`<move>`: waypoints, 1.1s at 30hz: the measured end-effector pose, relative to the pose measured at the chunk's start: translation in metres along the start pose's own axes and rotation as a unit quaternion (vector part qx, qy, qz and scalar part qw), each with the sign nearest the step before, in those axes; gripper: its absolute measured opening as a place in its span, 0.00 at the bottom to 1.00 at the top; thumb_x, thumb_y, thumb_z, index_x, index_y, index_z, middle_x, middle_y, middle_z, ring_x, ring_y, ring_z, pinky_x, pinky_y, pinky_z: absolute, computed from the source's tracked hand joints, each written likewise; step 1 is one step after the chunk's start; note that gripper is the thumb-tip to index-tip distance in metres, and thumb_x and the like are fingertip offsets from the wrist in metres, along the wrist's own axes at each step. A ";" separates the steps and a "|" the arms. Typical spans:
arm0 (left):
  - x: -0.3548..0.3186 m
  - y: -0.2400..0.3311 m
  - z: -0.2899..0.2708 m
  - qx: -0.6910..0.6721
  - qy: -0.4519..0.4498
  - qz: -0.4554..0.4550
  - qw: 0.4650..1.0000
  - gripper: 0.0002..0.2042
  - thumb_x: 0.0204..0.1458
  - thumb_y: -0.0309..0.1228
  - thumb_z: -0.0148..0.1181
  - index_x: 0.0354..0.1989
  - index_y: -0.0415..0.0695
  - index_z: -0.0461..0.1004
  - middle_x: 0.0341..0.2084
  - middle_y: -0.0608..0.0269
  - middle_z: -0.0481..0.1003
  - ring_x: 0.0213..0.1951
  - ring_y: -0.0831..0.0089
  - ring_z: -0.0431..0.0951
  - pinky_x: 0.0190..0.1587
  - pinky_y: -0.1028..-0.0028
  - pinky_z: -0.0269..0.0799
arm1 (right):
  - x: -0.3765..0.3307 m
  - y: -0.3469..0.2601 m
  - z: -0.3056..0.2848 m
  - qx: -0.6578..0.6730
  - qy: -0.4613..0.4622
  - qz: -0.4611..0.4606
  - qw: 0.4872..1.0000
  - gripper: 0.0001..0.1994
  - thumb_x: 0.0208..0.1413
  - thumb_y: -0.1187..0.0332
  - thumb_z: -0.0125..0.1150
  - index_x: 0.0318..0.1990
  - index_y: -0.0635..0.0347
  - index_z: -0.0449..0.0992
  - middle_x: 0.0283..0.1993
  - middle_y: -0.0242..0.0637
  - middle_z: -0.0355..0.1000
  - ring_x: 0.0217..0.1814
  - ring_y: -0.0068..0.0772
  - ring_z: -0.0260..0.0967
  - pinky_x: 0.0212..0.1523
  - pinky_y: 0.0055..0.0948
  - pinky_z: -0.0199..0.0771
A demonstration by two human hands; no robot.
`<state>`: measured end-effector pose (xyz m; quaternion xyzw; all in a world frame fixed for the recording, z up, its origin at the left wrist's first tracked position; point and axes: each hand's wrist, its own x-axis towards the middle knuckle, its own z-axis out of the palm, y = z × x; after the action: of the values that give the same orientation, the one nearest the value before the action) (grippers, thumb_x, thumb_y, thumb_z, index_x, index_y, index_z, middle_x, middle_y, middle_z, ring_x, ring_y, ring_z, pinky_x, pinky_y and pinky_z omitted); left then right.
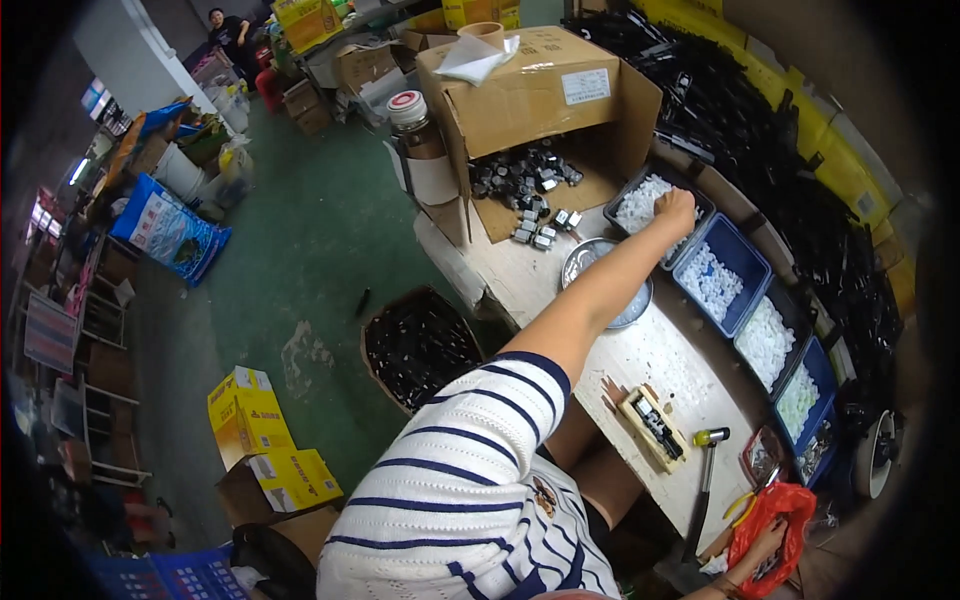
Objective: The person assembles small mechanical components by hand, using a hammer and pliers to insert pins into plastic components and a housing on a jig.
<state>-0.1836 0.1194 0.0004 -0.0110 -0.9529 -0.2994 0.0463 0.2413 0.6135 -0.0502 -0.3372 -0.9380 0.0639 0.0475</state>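
Note:
My left hand [676,208] reaches far across the wooden table [650,360] into a dark tray [640,185] of small white parts [640,205]. Its fingers are curled down into the pile. My striped sleeve [470,470] fills the lower middle. My right hand [762,552] sits at the bottom right edge against a red plastic bag [778,512], which partly covers it; its grip is hidden. A hammer [706,445] with a yellow head lies on the table just left of that bag, beside a small wooden jig [655,425] holding a black piece.
A metal bowl [585,262] sits under my forearm. Blue trays [722,272] of white parts line the right. An open cardboard box [545,130] spills black-and-silver parts [525,175]. A carton of black pieces [420,345] and yellow boxes [250,415] stand on the green floor. A person [225,28] is far off.

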 end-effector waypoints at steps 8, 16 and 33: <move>-0.003 0.002 -0.037 -0.327 -0.079 -0.010 0.942 0.09 0.35 0.16 0.52 0.29 0.32 0.73 0.18 0.53 0.74 0.15 0.65 0.76 0.11 0.71 0.71 | 0.042 0.048 0.041 0.044 0.035 -0.027 0.998 0.19 0.58 0.61 0.43 0.52 0.64 0.64 0.51 0.51 0.65 0.53 0.48 0.63 0.50 0.35 0.63; -0.054 -0.006 -0.069 -0.482 -0.039 0.076 0.872 0.06 0.35 0.15 0.57 0.25 0.33 0.73 0.16 0.57 0.72 0.16 0.76 0.73 0.14 0.78 0.69 | 0.072 0.070 0.066 0.080 0.062 -0.048 0.994 0.19 0.58 0.61 0.43 0.53 0.63 0.64 0.50 0.51 0.66 0.52 0.49 0.63 0.49 0.35 0.63; -0.167 -0.095 -0.089 -0.256 0.045 0.172 0.950 0.04 0.40 0.20 0.59 0.26 0.38 0.74 0.21 0.69 0.72 0.24 0.83 0.70 0.25 0.83 0.64 | -0.071 -0.069 -0.053 0.160 0.204 0.023 0.965 0.17 0.59 0.62 0.45 0.48 0.64 0.69 0.44 0.46 0.71 0.44 0.39 0.70 0.43 0.29 0.67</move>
<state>-0.0142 -0.0084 0.0029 -0.1724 -0.8249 -0.5209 0.1358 0.2596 0.5195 0.0094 -0.3526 -0.8780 0.1446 0.2897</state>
